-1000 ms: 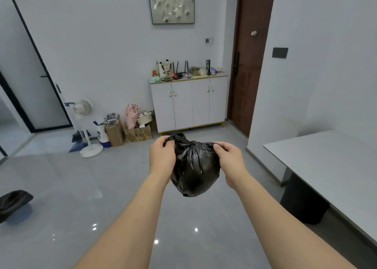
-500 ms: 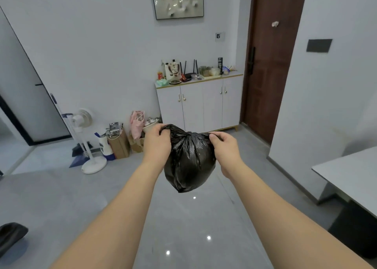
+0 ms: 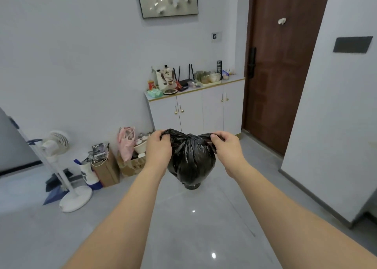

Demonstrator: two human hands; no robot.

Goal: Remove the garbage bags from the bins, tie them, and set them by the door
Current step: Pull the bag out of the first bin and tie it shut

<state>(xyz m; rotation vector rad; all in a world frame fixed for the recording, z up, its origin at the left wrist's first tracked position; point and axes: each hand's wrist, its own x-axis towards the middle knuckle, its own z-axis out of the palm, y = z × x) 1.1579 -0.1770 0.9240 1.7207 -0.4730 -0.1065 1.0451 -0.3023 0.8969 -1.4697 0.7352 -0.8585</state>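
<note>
Door (image 3: 285,69), brown, at right end of far wall; white cabinet (image 3: 195,111) just beside it. Black garbage bag (image 3: 190,160) hangs in mid-air above grey floor (image 3: 204,238), neck gathered into knot. Left hand (image 3: 159,149) and right hand (image 3: 226,149) each clamped on one bag ear, pulled to opposite sides.

The garbage bag (image 3: 191,158) is thin black plastic, glossy and crinkled, gathered into fine folds at its neck. The floor (image 3: 204,228) is smooth grey tile, polished enough to mirror ceiling lights. The door (image 3: 283,64) looks like dark brown wood with a satin sheen. The cabinet (image 3: 195,111) has matt white fronts and small brass-coloured metal knobs
</note>
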